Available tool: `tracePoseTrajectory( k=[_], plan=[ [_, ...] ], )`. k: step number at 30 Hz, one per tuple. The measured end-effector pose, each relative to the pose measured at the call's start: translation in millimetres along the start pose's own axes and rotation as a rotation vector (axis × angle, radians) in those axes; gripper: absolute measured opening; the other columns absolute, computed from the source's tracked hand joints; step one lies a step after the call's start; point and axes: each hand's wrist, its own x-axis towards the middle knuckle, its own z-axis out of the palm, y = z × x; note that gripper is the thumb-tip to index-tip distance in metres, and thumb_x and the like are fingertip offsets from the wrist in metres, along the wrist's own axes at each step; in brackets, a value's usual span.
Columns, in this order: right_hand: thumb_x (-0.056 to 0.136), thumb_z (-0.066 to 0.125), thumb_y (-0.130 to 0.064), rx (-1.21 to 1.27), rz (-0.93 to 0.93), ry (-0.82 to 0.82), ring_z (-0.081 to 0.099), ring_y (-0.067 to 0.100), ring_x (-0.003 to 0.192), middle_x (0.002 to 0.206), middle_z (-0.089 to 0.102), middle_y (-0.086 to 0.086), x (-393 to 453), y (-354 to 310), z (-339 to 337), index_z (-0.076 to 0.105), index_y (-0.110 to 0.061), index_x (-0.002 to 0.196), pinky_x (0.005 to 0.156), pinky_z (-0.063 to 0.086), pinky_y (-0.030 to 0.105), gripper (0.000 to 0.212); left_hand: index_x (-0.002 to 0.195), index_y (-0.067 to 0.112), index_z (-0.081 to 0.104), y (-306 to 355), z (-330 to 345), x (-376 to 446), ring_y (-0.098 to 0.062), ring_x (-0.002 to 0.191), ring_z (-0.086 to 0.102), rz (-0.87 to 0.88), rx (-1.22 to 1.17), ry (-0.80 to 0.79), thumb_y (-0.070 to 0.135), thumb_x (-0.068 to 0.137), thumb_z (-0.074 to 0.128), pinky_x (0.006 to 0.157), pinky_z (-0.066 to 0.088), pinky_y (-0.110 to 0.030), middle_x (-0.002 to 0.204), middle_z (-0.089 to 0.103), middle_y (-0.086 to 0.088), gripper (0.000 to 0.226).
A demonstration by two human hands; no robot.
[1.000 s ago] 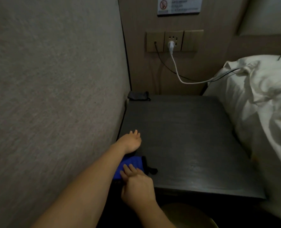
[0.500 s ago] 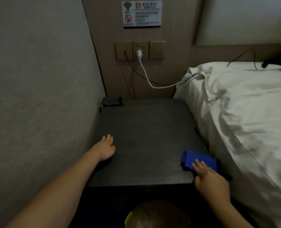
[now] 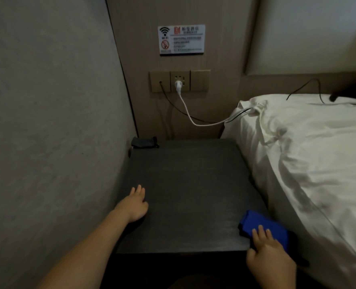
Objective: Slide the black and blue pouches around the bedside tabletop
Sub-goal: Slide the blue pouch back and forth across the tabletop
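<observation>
The blue pouch (image 3: pixel 260 224) lies at the near right corner of the dark bedside tabletop (image 3: pixel 189 184), close to the bed. My right hand (image 3: pixel 267 255) rests flat with its fingertips on the pouch's near end, not gripping it. The black pouch (image 3: pixel 144 142) sits in the far left corner against the wall. My left hand (image 3: pixel 134 205) lies palm down on the tabletop near the left edge, fingers apart, holding nothing and far from the black pouch.
A grey wall (image 3: pixel 47 142) borders the table on the left. The bed with white bedding (image 3: pixel 310 163) runs along the right. A white cable (image 3: pixel 185 109) and a dark cable hang from the wall sockets (image 3: pixel 179 80) to the bed.
My right hand slid the blue pouch from the near left corner across to the near right corner. My left hand has stayed on the tabletop's left side. The black pouch has not moved.
</observation>
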Motion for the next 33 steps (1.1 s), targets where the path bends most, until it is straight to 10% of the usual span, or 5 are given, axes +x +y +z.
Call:
tracePoseTrajectory(
  k=[5,11,15,25,33],
  plan=[
    [0.033,0.058,-0.032,0.04,-0.123,0.073,0.073,0.026,0.083,0.098,0.074,0.012,-10.5,-52.6,25.2,0.078,-0.004,0.083,0.064,0.059,0.034,0.06,0.153,0.006,0.002,-1.4,-5.1,1.1,-0.024,0.15,-0.003,0.008,-0.001,-0.035,0.024,0.101,0.024,0.122,0.009,-0.032,0.162,-0.008,-0.009,0.059],
    [0.045,0.037,-0.033,0.12,-0.362,0.147,0.074,0.024,0.076,0.087,0.076,0.008,-32.8,-141.9,57.4,0.078,-0.01,0.072,0.087,0.038,0.026,0.055,0.151,0.0,0.003,-4.4,-17.1,8.9,-0.03,0.15,0.004,-0.011,0.022,-0.067,0.014,0.103,0.013,0.121,0.009,-0.034,0.161,-0.004,-0.017,0.052],
    [0.023,0.066,-0.041,0.155,-0.489,0.065,0.073,0.016,0.082,0.09,0.076,0.0,-42.6,-193.4,61.8,0.079,-0.017,0.077,0.067,0.058,0.027,0.061,0.15,-0.004,0.005,-7.1,-19.3,12.5,-0.034,0.148,0.009,-0.019,0.035,-0.047,0.009,0.103,0.012,0.12,0.012,-0.037,0.16,0.0,-0.021,0.05],
    [0.055,0.047,-0.046,0.159,-0.658,-0.017,0.072,0.014,0.087,0.094,0.076,-0.005,-55.5,-277.4,81.0,0.079,-0.025,0.085,0.071,0.056,0.025,0.049,0.152,0.002,0.003,-10.3,-19.2,14.9,-0.029,0.15,0.003,0.05,0.097,-0.109,0.016,0.103,0.015,0.121,0.009,-0.035,0.161,-0.005,-0.014,0.052],
    [0.043,0.079,-0.036,0.272,-0.698,0.132,0.06,0.008,0.05,0.054,0.063,-0.008,-37.5,-292.0,69.3,0.066,-0.023,0.053,0.045,0.045,0.019,0.021,0.152,0.003,0.004,-9.8,-18.9,12.9,-0.028,0.15,0.003,0.04,0.079,-0.109,0.015,0.102,0.016,0.121,0.009,-0.035,0.161,-0.005,-0.012,0.053]
  ],
)
